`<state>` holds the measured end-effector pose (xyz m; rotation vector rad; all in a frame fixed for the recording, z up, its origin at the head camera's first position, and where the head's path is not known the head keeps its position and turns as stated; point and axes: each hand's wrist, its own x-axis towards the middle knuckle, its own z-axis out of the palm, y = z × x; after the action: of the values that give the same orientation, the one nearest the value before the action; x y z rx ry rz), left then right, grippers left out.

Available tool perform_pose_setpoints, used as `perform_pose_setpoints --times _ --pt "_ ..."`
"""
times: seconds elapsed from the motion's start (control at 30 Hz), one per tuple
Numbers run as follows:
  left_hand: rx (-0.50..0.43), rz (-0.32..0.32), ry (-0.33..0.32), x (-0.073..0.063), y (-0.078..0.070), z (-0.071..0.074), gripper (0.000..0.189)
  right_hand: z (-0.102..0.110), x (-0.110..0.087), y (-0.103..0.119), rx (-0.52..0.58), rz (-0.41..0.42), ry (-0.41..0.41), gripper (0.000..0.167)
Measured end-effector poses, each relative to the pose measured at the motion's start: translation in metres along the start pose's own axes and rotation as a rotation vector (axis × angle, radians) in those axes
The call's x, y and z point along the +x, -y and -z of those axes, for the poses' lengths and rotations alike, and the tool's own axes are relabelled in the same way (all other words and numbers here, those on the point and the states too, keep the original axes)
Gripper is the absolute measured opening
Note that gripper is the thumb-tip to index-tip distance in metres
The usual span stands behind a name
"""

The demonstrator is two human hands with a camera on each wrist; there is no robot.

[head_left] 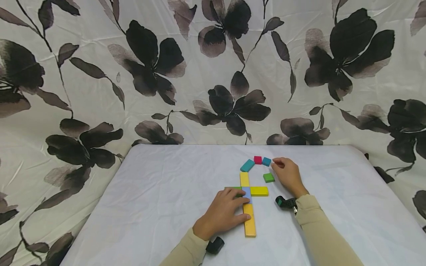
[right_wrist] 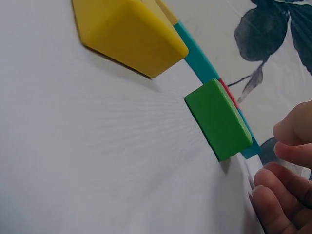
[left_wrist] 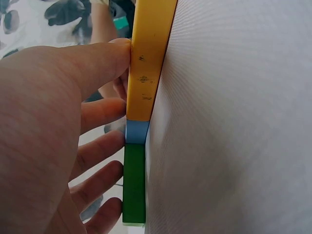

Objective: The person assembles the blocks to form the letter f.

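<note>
My left hand (head_left: 222, 211) rests on a cross of flat blocks with its fingers spread. Its thumb touches the long orange-yellow block (head_left: 250, 227); other fingers lie on the light blue block (head_left: 246, 190) and the green block (left_wrist: 134, 183) at left. A yellow block (head_left: 259, 191) extends right, and another yellow block (head_left: 244, 178) points upward. Beyond it curve a teal block (head_left: 247, 165), a red block (head_left: 257, 160) and a small blue block (head_left: 266, 162). My right hand (head_left: 288, 175) hovers beside that blue block, fingers loosely bent, holding nothing. Below sits a separate green block (head_left: 268, 177).
The blocks lie on a white-covered table (head_left: 159, 192). A floral cloth (head_left: 186, 74) hangs behind its far edge. Dark straps with small devices (head_left: 215, 245) are on both wrists, close to the tabletop.
</note>
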<state>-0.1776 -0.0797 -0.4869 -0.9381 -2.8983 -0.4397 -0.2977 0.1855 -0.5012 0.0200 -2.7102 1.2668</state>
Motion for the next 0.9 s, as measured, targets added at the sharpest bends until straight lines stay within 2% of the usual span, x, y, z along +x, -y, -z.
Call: perform_pose_setpoints --times 0.2,0.43,0.9 --pt "-0.003 0.007 0.004 -0.001 0.000 0.001 0.050 0.004 -0.011 -0.002 0.016 0.011 -0.007 0.032" --pt "-0.004 0.005 0.005 -0.001 0.000 0.001 0.050 0.010 -0.020 -0.002 0.018 -0.010 0.042 0.034" --pt "-0.009 0.006 0.012 0.000 0.001 0.000 0.050 0.014 -0.039 -0.001 -0.016 0.036 0.121 0.039"
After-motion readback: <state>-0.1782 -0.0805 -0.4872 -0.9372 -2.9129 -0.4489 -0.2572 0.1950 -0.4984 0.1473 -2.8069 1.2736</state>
